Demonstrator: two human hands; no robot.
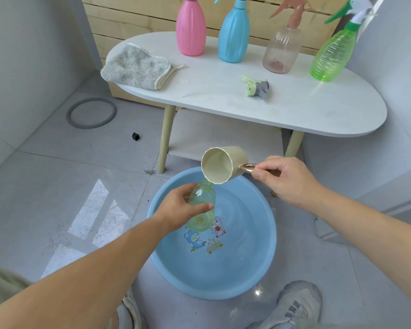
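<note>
Filling in progress. The left hand (pixel 180 205) grips the pale green bottle (pixel 203 210) round its body, thumb across the front, and holds it tilted with its open neck up, above the blue basin (pixel 266 257) on the floor. The right hand (pixel 285 181) pinches the copper-coloured handle (pixel 247 167) of a cream cup (pixel 223 165), which is tipped well over so that its lower lip sits just above the bottle's mouth. The cup's visible interior looks nearly drained. No stream can be made out, and the level inside the bottle cannot be read through its ribbed wall. The basin holds shallow water over its printed cartoon figures. The green and grey spray head (pixel 255 85), judged to belong to this bottle, lies detached on the white table (pixel 294 108), well apart from the work. Assessment: cap removal done, pour at or near its end; further scoops may be needed, and refitting the spray head remains. Four other spray bottles and a grey cloth (pixel 135 66) also sit on the table
</note>
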